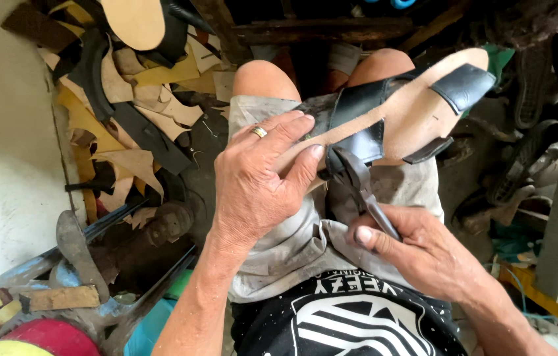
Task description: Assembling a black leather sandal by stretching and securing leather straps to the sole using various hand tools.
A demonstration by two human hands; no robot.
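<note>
A tan sandal sole (417, 109) with black leather straps (358, 125) lies sole-up across my knees. My left hand (259, 181), with a ring on one finger, presses on the heel end of the sandal and holds it down. My right hand (424, 254) grips the handles of dark metal pincers (358, 181). The jaws of the pincers bite on the edge of the black strap where it folds over the sole. A second black strap (465, 86) crosses the toe end.
Leather scraps in tan, yellow and black (134, 112) pile up on the floor at left. A metal shoe anvil (78, 247) stands at lower left by a white wall. Dark shoes and sandals (523, 165) lie at right.
</note>
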